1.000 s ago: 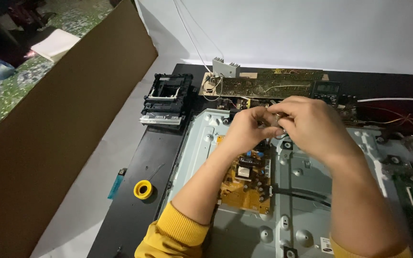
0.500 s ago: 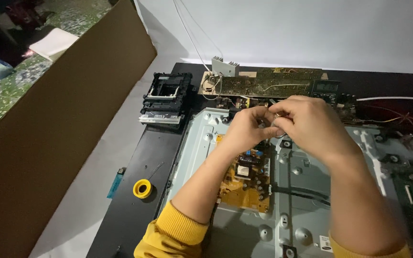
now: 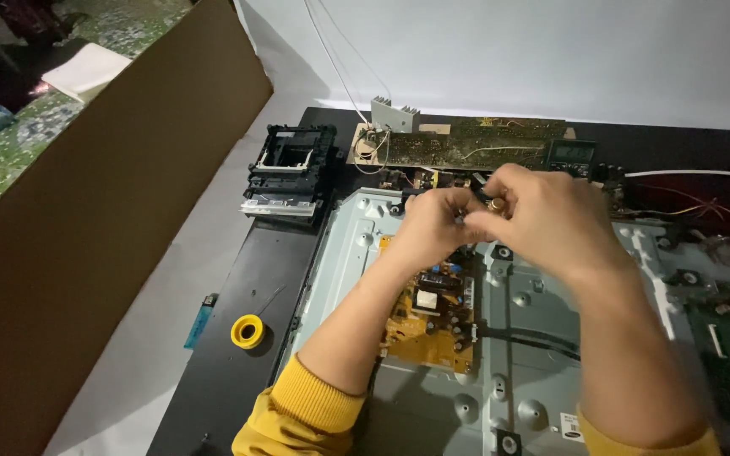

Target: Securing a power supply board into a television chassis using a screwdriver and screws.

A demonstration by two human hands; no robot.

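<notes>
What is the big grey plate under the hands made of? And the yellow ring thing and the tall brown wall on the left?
Grey plate: probably sheet metal, dull silvery, with pressed bumps and screw holes.
Yellow ring: looks like a roll of plastic tape, glossy; hard to be sure.
Brown wall: cardboard, matte, plain brown.

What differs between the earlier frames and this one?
Almost nothing. Both hands, left hand and right hand, remain pressed together above the yellow circuit board, pinching a small dark part. The yellow tape roll, blue lighter and black plastic frame have not moved.

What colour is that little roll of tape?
Yellow; the small round tape roll shows best in the head view.
</notes>
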